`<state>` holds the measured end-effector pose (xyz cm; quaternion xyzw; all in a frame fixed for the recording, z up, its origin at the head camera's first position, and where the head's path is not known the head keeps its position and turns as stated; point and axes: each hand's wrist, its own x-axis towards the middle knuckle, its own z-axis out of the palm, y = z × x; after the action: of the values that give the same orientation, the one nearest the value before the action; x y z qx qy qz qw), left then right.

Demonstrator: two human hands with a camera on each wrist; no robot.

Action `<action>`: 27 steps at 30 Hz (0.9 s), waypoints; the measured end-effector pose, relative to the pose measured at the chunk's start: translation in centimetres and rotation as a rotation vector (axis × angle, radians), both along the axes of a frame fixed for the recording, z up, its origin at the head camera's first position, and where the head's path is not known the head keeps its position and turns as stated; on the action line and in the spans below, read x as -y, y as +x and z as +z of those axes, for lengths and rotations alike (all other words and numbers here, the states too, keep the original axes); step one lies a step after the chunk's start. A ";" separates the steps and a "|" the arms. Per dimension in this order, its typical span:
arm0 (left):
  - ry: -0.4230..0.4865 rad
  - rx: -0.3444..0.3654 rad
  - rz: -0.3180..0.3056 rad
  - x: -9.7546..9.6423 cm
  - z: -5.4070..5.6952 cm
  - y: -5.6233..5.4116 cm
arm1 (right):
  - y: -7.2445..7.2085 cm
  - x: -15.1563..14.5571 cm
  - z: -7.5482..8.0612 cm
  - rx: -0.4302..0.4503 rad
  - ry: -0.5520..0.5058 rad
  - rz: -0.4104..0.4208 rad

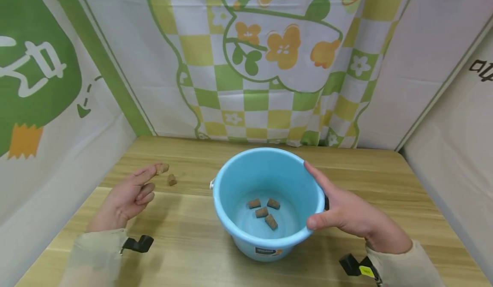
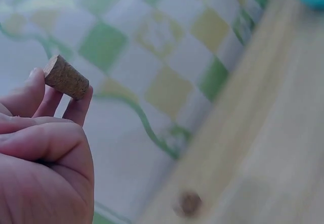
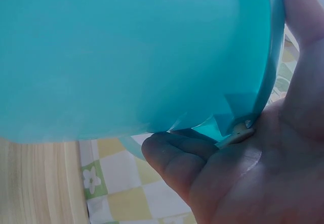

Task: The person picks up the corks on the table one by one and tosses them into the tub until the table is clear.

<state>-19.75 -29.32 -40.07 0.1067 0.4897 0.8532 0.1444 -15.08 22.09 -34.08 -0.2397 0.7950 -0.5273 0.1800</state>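
Note:
Thumb and fingertips of my left hand [image 1: 129,196] pinch a small brown cork [image 2: 67,77] at the left of the head view; its tapered side faces the left wrist camera. Just below that hand's fingertips, a second cork [image 1: 171,179] lies on the table. A light blue bucket [image 1: 223,212] stands upright in the middle. Several corks [image 1: 262,212] lie spread over its floor. My right hand [image 1: 348,210] grips the bucket's right rim, thumb on the near edge and fingers along the outer wall, as the right wrist view shows from below the rim.
The wooden table [image 1: 196,252] extends on both sides of the bucket. A patterned cloth [image 1: 281,103] hangs behind its far edge, and printed fabric walls [image 1: 108,111] close off left and right. The bucket's white handle joint [image 1: 212,184] sticks out on its left.

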 end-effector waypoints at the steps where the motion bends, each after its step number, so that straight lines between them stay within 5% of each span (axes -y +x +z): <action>1: 0.011 -0.034 -0.023 -0.4 0.7 0.1 | 0.0 0.0 0.0 -0.002 0.001 0.000; 8: 0.088 -0.213 -0.168 -3.2 4.8 1.2 | 0.0 0.0 0.0 -0.002 -0.010 0.007; 13: 0.057 -0.322 -0.235 -5.1 6.9 2.1 | 0.0 0.0 0.0 -0.001 -0.016 0.011; 19: -0.092 -0.415 -0.159 -7.2 8.9 3.2 | 0.0 0.0 0.0 -0.005 -0.018 0.015; 27: -0.398 -0.396 0.031 -9.8 11.4 4.2 | 0.0 0.0 0.0 0.003 -0.015 0.011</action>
<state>-15.58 -19.56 -28.71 0.2334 0.6680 0.7048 0.0509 -15.10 22.08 -34.10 -0.2447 0.7894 -0.5327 0.1821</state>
